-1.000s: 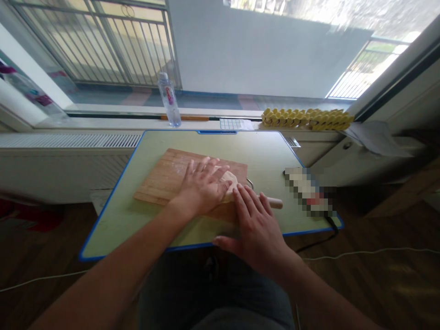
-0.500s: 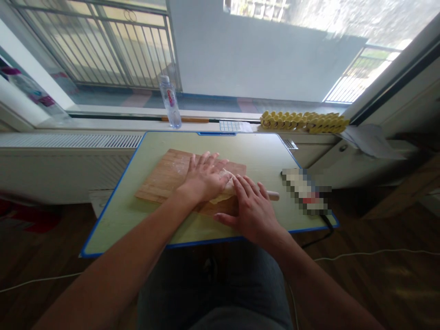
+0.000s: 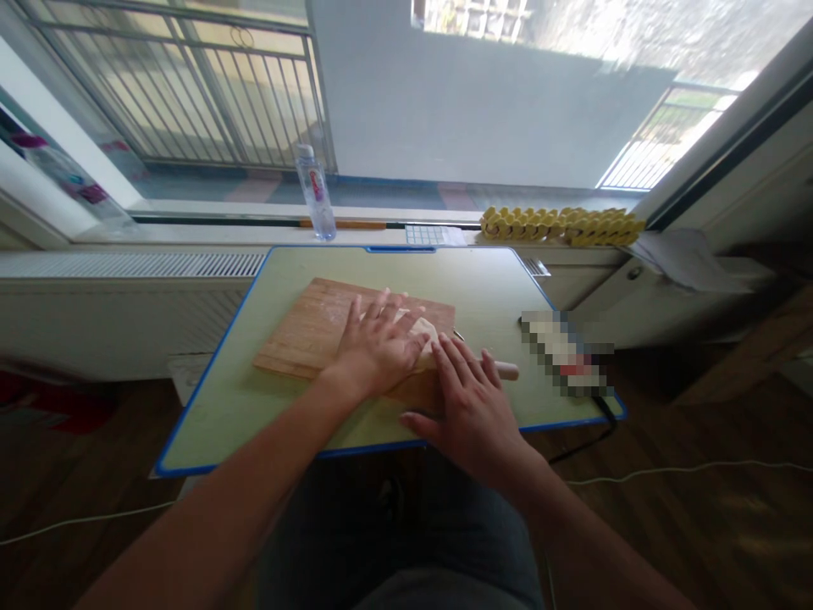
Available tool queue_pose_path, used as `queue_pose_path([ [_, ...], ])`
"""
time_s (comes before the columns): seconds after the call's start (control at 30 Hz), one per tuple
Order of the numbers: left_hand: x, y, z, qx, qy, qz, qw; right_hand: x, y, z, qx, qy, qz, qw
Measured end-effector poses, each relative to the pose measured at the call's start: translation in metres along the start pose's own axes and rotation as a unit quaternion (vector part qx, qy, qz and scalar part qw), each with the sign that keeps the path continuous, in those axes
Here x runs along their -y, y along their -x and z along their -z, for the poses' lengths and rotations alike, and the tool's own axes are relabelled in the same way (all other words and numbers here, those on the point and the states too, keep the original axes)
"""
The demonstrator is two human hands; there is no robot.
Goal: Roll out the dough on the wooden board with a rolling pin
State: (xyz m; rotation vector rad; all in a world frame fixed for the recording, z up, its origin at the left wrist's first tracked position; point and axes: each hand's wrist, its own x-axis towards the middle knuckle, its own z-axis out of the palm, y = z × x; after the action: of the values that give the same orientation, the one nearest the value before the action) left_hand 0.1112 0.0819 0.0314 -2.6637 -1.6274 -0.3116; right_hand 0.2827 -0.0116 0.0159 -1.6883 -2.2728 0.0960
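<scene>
A wooden rolling pin [image 3: 506,370] lies across a wooden cutting board [image 3: 292,339], its right end sticking out past the board. Both my hands rest flat over the pin, covering most of it. My left hand [image 3: 376,346] has its fingers stretched and spread over the board's middle. To its right, my right hand [image 3: 467,385] lies palm down with the fingers extended and the thumb apart. Pale dough [image 3: 424,329] shows on the board just beyond and between the hands; the rest of it is hidden beneath them.
The board sits on a small light-green table [image 3: 229,424] with a blue edge. A blurred-out object [image 3: 565,352] with a black strap lies at the table's right. A clear bottle [image 3: 316,193] and a yellow ridged item [image 3: 562,225] stand on the windowsill behind.
Both hands and the rolling pin have shifted slightly toward me. More of the dough now shows beyond my fingers.
</scene>
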Motion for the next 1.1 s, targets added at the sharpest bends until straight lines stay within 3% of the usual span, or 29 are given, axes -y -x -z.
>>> queue_pose_path([
  [0.1,0.005,-0.02,-0.002,0.046,0.017,0.029,0.998,-0.003,-0.022,0.004,0.016,-0.005,-0.017,1.0],
  [0.17,0.005,-0.019,-0.002,0.045,0.015,0.029,0.998,-0.002,-0.023,0.006,0.019,-0.006,-0.019,1.0],
  [0.37,-0.011,0.035,0.003,-0.024,0.001,-0.019,1.0,0.009,0.028,0.007,0.011,0.006,0.028,1.0],
  [0.47,-0.013,0.045,0.003,-0.035,0.004,-0.029,0.999,0.01,0.041,0.005,0.005,0.006,0.038,0.999],
  [0.57,-0.006,0.026,0.0,-0.017,0.001,-0.023,1.0,0.006,0.025,0.004,0.008,0.008,0.018,1.0],
  [0.73,0.01,-0.032,-0.004,0.066,0.027,0.021,0.997,-0.006,-0.029,0.006,0.027,0.013,-0.018,0.999],
  [0.8,0.011,-0.04,-0.003,0.079,0.032,0.029,0.996,-0.007,-0.037,0.008,0.032,0.013,-0.021,0.999],
  [0.9,0.005,-0.023,-0.002,0.053,0.022,0.02,0.998,-0.003,-0.022,0.01,0.031,0.014,-0.012,0.999],
  [1.1,-0.009,0.045,0.001,-0.039,0.003,-0.042,0.998,0.014,0.045,0.006,-0.002,0.009,0.039,0.999],
])
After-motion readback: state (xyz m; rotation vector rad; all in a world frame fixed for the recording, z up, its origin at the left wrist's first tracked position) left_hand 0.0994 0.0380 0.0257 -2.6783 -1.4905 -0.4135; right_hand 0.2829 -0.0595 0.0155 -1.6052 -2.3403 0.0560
